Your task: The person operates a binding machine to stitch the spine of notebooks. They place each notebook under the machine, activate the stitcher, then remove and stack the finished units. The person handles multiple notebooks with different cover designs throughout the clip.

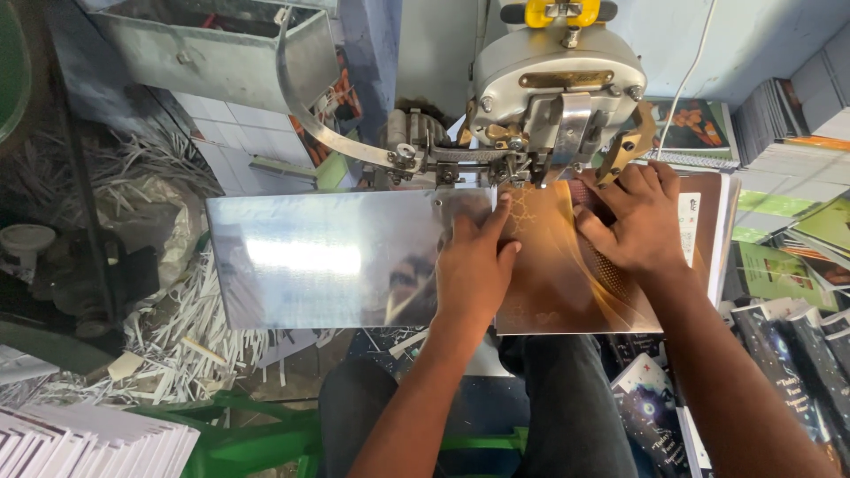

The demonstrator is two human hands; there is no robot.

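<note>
Two hands press flat, with fingers spread and gripping nothing, on a brown glossy booklet [575,283] under the head of the grey stitching machine [553,80], the left hand [474,265] at its left edge beside the shiny metal plate [328,257], the right hand [633,221] on its far right part.

A small white label [690,228] sits on the brown book cover [567,283], just right of the right hand [633,221].
</note>
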